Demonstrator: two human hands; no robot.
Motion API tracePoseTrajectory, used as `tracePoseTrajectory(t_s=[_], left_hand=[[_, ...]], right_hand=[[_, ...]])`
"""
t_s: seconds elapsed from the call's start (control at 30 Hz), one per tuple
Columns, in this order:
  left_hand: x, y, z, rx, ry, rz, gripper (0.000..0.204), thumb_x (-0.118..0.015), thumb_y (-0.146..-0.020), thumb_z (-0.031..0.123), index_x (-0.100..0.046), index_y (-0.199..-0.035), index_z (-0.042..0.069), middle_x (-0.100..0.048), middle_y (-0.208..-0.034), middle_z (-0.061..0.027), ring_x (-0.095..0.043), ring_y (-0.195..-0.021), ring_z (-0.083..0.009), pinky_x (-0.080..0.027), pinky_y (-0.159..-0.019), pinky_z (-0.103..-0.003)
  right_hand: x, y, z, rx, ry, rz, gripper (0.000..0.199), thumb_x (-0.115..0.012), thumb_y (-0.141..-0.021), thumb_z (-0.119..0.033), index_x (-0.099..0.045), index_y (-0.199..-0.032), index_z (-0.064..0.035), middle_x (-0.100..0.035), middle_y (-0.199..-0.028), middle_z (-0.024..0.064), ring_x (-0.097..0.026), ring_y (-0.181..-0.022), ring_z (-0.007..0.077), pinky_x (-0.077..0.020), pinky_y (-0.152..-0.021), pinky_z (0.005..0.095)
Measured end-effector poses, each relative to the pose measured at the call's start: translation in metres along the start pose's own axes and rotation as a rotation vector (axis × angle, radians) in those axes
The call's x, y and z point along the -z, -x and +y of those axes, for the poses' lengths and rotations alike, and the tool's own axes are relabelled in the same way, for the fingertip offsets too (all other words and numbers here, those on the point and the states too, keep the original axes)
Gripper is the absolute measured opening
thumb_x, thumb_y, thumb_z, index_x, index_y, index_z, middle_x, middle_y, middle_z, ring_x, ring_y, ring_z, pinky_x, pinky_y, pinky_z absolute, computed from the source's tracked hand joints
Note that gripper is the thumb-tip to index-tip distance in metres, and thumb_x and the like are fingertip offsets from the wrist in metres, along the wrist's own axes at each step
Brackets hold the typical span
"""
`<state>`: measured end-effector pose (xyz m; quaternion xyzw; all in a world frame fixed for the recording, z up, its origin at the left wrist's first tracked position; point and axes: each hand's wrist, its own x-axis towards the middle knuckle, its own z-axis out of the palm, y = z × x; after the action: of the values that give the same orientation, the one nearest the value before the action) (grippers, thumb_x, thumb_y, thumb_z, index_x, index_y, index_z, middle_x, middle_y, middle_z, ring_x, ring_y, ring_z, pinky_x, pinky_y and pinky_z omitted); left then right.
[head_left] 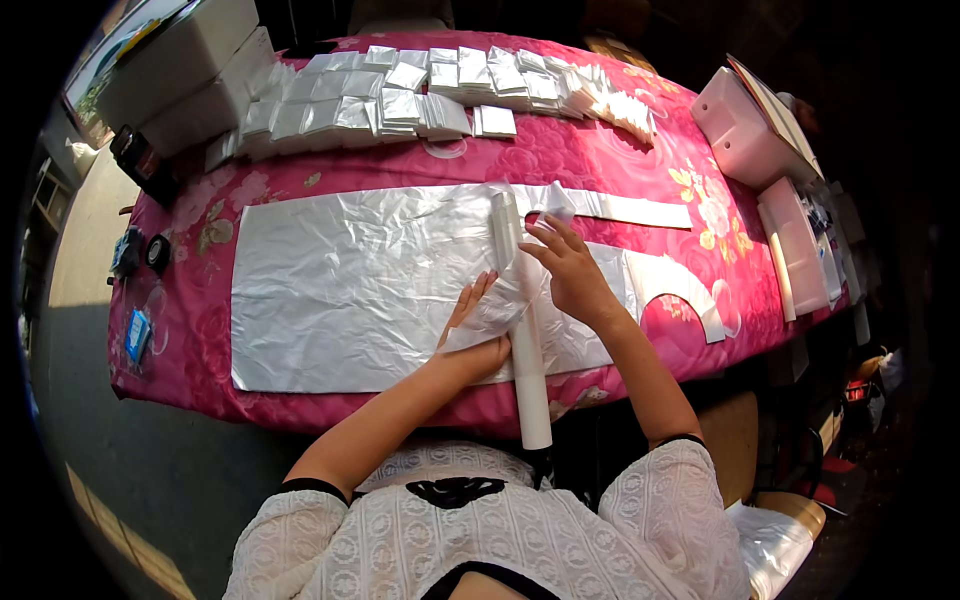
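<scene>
The right hand [575,275] is half open, its bent fingers apart, beside a long, pale, cylindrical roll [530,395]. The left hand [486,357] has straight fingers, partly covered by thin, whitish plastic film [490,318]; whether it grips, I cannot tell. The roll lies across a silvery-white plastic sheet [340,290].

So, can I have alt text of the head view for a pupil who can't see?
A person's left hand and right hand handle thin film at a pale roll lying across silvery plastic sheeting. Beneath is a pink floral tablecloth, with rows of silvery packets along the far side.
</scene>
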<state>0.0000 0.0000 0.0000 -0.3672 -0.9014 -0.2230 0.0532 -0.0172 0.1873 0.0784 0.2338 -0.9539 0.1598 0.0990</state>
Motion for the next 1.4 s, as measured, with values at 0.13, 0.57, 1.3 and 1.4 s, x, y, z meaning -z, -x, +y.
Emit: tracePoseTrajectory(t_s=[0.13,0.57,1.3,1.4], left_hand=[[0.013,-0.001,0.001,-0.046,0.005,-0.046,0.052,-0.041,-0.086,0.029,-0.038,-0.133,0.007,-0.028,-0.14,-0.0215,-0.021,-0.133,-0.0338,-0.015,-0.11,-0.042],[0.008,-0.001,0.004,-0.036,-0.04,-0.054,0.065,-0.034,-0.082,0.025,-0.023,-0.134,-0.013,-0.021,-0.142,-0.0253,-0.016,-0.135,-0.0342,-0.009,-0.111,-0.041],[0.052,-0.113,-0.026,0.642,1.506,0.18,0.053,-0.038,-0.093,0.034,-0.034,-0.13,-0.005,-0.044,-0.128,-0.0156,-0.04,-0.122,-0.0239,-0.032,-0.102,-0.035],[0.036,-0.126,-0.046,0.837,1.848,0.149,0.064,-0.038,-0.093,0.04,-0.025,-0.131,-0.01,-0.041,-0.129,-0.0187,-0.04,-0.122,-0.0251,-0.03,-0.103,-0.036]], right_hand=[[-0.015,0.026,-0.018,0.105,0.062,-0.042,0.062,-0.054,-0.066,0.007,-0.047,-0.125,-0.0108,-0.041,-0.134,0.0077,-0.032,-0.128,0.0281,-0.0275,-0.106,0.0405],[0.02,0.062,0.102,-0.744,-0.577,0.84,0.037,-0.05,-0.074,0.007,-0.057,-0.11,0.0023,-0.061,-0.108,0.0168,-0.061,-0.093,0.0219,-0.0471,-0.081,0.0277],[-0.014,0.072,-0.065,-0.1,-0.306,-0.044,0.053,-0.058,-0.079,-0.022,-0.045,-0.125,0.0002,-0.037,-0.137,0.0148,-0.028,-0.13,0.033,-0.0272,-0.106,0.0392],[-0.014,0.071,-0.06,-0.076,-0.34,-0.042,0.051,-0.057,-0.08,-0.023,-0.046,-0.125,-0.0001,-0.038,-0.137,0.0146,-0.028,-0.131,0.0331,-0.0268,-0.106,0.0395]])
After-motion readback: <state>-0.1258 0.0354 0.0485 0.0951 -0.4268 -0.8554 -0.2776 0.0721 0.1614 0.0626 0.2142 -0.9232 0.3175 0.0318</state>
